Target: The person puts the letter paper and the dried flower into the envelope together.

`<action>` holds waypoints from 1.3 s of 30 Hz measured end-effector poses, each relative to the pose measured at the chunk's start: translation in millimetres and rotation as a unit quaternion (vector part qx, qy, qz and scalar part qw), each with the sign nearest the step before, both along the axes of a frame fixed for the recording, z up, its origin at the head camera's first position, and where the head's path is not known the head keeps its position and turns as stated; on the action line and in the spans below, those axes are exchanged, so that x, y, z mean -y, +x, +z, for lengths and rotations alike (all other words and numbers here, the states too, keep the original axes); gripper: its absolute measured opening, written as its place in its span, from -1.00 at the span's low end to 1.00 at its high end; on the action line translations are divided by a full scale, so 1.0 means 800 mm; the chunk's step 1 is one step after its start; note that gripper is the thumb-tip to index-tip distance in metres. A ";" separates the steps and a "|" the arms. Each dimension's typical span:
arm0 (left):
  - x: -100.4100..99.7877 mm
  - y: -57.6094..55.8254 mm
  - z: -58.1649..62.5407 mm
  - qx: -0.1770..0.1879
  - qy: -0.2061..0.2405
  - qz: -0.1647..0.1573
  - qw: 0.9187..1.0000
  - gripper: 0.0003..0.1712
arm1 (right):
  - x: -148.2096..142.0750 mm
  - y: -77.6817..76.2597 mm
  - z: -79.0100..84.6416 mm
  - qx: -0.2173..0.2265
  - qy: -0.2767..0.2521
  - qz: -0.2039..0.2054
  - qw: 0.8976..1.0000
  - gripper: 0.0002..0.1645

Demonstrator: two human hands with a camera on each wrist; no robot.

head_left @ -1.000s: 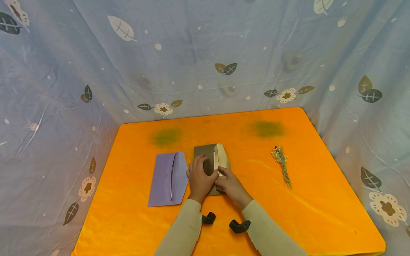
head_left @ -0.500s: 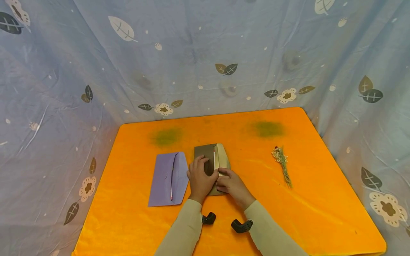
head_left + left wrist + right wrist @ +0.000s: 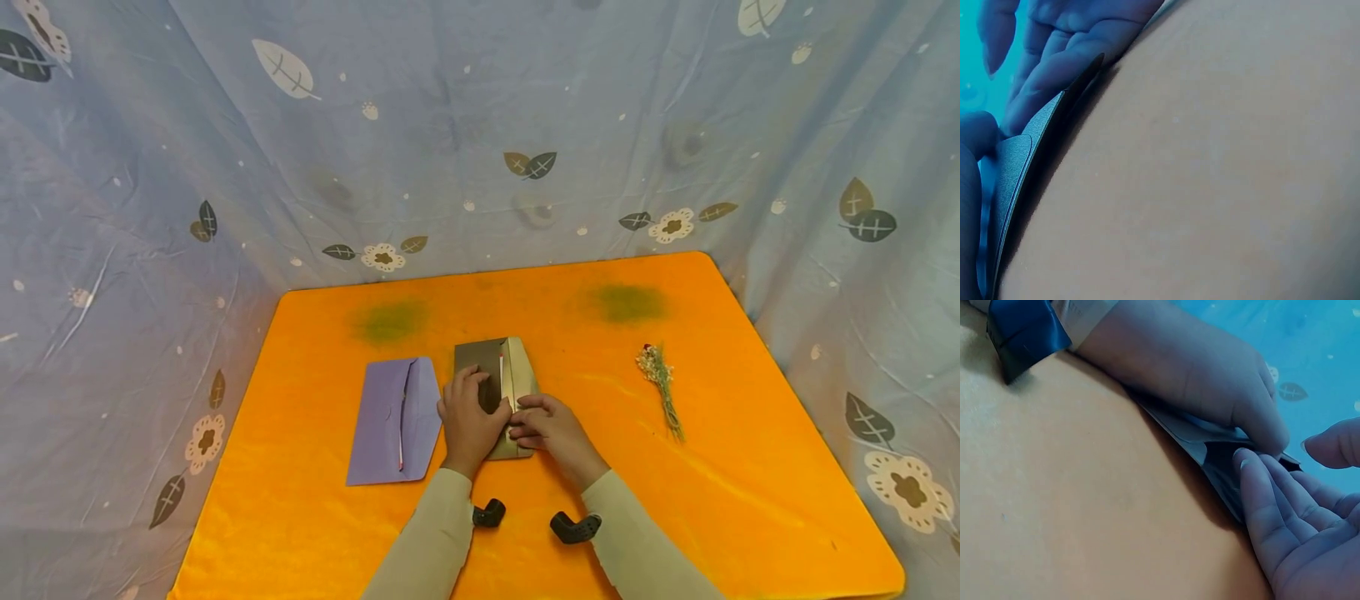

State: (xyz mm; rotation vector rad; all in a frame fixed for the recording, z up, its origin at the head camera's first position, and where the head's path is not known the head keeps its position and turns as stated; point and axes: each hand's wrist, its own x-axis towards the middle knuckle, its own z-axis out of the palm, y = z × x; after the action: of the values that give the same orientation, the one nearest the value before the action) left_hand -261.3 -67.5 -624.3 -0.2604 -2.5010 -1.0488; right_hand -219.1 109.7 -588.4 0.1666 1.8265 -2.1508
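Note:
A dark brown envelope (image 3: 476, 352) with its gold flap (image 3: 522, 367) unfolded to the right lies at the table's middle. A thin white strip with a red tip (image 3: 502, 367) shows along its mouth. My left hand (image 3: 471, 423) lies over the envelope's body, fingers bent on it and thumb at the mouth's edge. In the right wrist view, the mouth gapes beside the left thumb (image 3: 1266, 428). My right hand (image 3: 553, 432) has its straight fingertips (image 3: 1249, 464) right at that gap, its thumb standing apart. In the left wrist view, the envelope (image 3: 1010, 181) shows edge-on.
Left of the hands lies a purple envelope (image 3: 375, 425), flap unfolded, with a red-tipped strip (image 3: 401, 454) in its mouth. A small bunch of dried flowers (image 3: 662, 385) is on the right. The orange cloth (image 3: 750, 500) covers the table; patterned curtains (image 3: 480, 125) surround it.
My right hand has shifted a little to the right and its fingers have straightened, uncovering more of the envelope's near corner. The left hand has stayed in place.

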 end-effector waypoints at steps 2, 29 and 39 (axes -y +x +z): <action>0.000 0.000 -0.001 -0.002 0.001 -0.001 1.000 -0.45 | -0.003 0.000 -0.001 -0.001 0.002 -0.005 1.000 -0.51; 0.000 -0.001 -0.004 -0.007 0.007 0.001 1.000 -0.67 | -0.038 -0.001 0.002 -0.002 -0.016 -0.044 0.999 -0.55; 0.001 -0.001 -0.007 -0.019 0.012 -0.008 1.000 -0.64 | -0.050 0.000 0.002 0.001 -0.004 -0.047 0.999 -0.54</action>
State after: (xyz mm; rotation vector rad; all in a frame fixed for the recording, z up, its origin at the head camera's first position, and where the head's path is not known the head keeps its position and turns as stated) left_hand -262.2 -68.2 -629.9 -0.2900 -2.4559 -1.0685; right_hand -219.1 150.1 -586.7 0.2585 1.8431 -2.2187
